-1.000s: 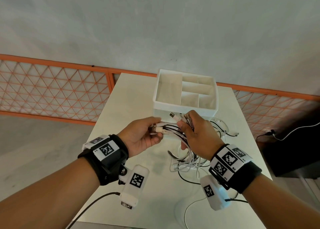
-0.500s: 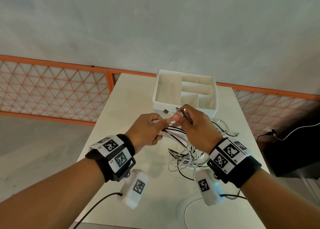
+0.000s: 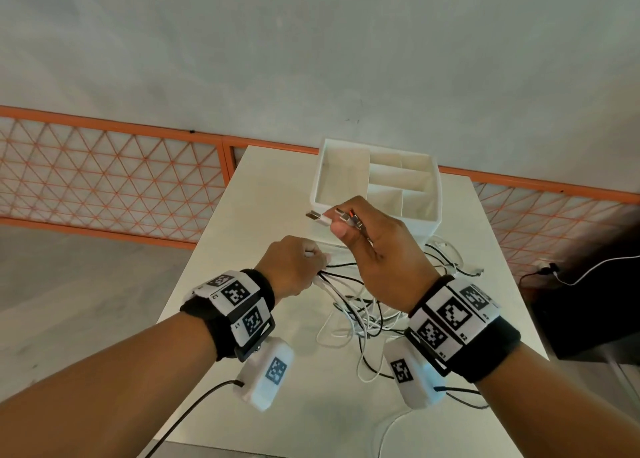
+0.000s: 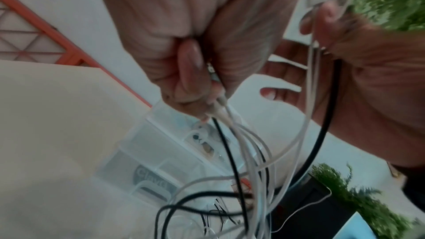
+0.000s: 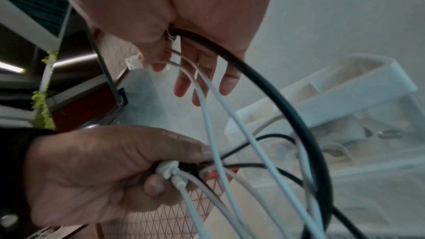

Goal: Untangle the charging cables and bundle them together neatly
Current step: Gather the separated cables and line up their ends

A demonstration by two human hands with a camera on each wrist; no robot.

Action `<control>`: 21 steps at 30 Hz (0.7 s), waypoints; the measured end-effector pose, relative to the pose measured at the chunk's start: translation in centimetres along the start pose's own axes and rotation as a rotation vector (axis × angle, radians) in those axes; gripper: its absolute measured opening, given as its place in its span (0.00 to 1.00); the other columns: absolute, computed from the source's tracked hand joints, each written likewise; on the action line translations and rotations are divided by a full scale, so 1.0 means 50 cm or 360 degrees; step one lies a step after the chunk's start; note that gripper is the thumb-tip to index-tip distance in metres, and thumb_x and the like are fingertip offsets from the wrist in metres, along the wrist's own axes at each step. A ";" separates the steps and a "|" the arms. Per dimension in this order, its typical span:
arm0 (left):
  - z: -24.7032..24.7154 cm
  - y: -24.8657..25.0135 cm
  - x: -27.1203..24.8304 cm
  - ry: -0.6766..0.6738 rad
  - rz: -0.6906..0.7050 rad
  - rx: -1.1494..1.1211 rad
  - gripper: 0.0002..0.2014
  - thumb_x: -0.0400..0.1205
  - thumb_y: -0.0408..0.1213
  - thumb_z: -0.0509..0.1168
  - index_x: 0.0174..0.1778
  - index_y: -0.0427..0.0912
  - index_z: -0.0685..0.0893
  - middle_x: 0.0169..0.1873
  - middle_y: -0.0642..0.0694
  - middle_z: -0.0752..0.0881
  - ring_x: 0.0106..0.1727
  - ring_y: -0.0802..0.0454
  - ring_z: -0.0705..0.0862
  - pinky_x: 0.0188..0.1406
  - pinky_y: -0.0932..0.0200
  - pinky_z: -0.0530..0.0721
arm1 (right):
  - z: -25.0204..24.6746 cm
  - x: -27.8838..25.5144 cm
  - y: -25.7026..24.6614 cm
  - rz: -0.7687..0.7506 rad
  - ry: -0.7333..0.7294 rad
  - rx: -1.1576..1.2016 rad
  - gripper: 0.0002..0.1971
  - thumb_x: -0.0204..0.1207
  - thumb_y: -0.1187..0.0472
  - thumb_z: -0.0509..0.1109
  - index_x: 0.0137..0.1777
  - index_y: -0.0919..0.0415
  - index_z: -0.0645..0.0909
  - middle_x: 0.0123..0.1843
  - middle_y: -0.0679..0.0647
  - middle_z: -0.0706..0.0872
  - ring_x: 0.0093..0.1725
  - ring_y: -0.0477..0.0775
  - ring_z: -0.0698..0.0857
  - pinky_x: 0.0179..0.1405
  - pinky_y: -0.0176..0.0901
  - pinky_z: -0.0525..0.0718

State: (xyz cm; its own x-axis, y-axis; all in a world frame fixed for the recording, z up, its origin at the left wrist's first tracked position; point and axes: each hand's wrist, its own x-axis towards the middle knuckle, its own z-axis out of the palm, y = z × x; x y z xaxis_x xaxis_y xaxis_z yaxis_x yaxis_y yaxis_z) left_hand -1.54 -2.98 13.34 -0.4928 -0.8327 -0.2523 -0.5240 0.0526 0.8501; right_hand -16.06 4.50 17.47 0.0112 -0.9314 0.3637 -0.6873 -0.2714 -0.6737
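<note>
Charging cables (image 3: 363, 314), black and white, hang in a tangle below both hands onto the table (image 3: 277, 194). Left hand (image 3: 291, 267) has its fingers (image 4: 184, 72) curled tight round a bunch of cable ends. Right hand (image 3: 377, 250), higher and just beside it, pinches several plugs (image 3: 341, 217) between thumb and forefinger, its other fingers (image 5: 202, 79) loosely spread. Beyond the fingertips stands a white divided box (image 3: 438, 194).
</note>
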 end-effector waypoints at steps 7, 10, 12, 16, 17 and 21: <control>-0.010 0.036 -0.022 -0.0183 0.0321 -0.0577 0.12 0.85 0.37 0.67 0.42 0.30 0.81 0.27 0.38 0.80 0.21 0.51 0.69 0.19 0.65 0.64 | 0.013 -0.009 0.035 0.0208 -0.0203 0.0139 0.08 0.91 0.55 0.57 0.56 0.58 0.73 0.39 0.56 0.89 0.33 0.52 0.89 0.35 0.52 0.89; -0.001 0.033 -0.024 -0.0050 0.0221 -0.0844 0.10 0.84 0.39 0.68 0.39 0.38 0.82 0.29 0.38 0.79 0.21 0.53 0.71 0.20 0.66 0.64 | 0.011 -0.013 0.031 0.0276 -0.0174 0.0156 0.08 0.90 0.54 0.56 0.57 0.56 0.72 0.34 0.58 0.88 0.22 0.52 0.87 0.22 0.48 0.85; 0.000 0.032 -0.017 0.0105 0.0148 -0.0987 0.10 0.84 0.34 0.66 0.36 0.40 0.83 0.27 0.39 0.78 0.19 0.55 0.70 0.19 0.68 0.64 | 0.014 -0.014 0.036 0.0288 -0.0101 0.0121 0.08 0.90 0.55 0.56 0.56 0.57 0.72 0.32 0.57 0.87 0.21 0.46 0.83 0.21 0.36 0.79; 0.007 0.036 -0.010 0.0315 0.0098 -0.1092 0.14 0.86 0.42 0.63 0.36 0.40 0.80 0.22 0.43 0.76 0.19 0.51 0.69 0.17 0.67 0.63 | 0.037 -0.020 0.043 0.0234 -0.0110 0.0041 0.09 0.89 0.54 0.57 0.56 0.58 0.73 0.31 0.53 0.83 0.26 0.48 0.80 0.26 0.40 0.76; 0.011 0.036 -0.009 0.0355 0.0111 -0.1088 0.17 0.86 0.47 0.63 0.36 0.40 0.80 0.22 0.43 0.76 0.19 0.51 0.69 0.17 0.66 0.64 | 0.040 -0.020 0.042 0.0224 -0.0115 0.0020 0.09 0.89 0.53 0.57 0.56 0.58 0.73 0.30 0.53 0.82 0.27 0.54 0.80 0.27 0.46 0.77; 0.016 0.034 -0.007 0.0441 0.0143 -0.1013 0.27 0.83 0.62 0.61 0.37 0.39 0.83 0.24 0.44 0.79 0.18 0.52 0.71 0.17 0.65 0.66 | 0.046 -0.012 0.038 0.0237 -0.0223 -0.0053 0.06 0.90 0.54 0.56 0.55 0.55 0.69 0.28 0.45 0.77 0.26 0.53 0.76 0.27 0.47 0.74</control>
State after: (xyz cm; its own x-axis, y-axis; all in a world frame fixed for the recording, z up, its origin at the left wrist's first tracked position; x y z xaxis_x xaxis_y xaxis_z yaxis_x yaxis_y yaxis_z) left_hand -2.81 -2.15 14.51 -0.2754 -0.9546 -0.1133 0.0606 -0.1349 0.9890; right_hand -15.71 3.99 14.47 0.0071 -0.9859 0.1672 -0.7126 -0.1223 -0.6908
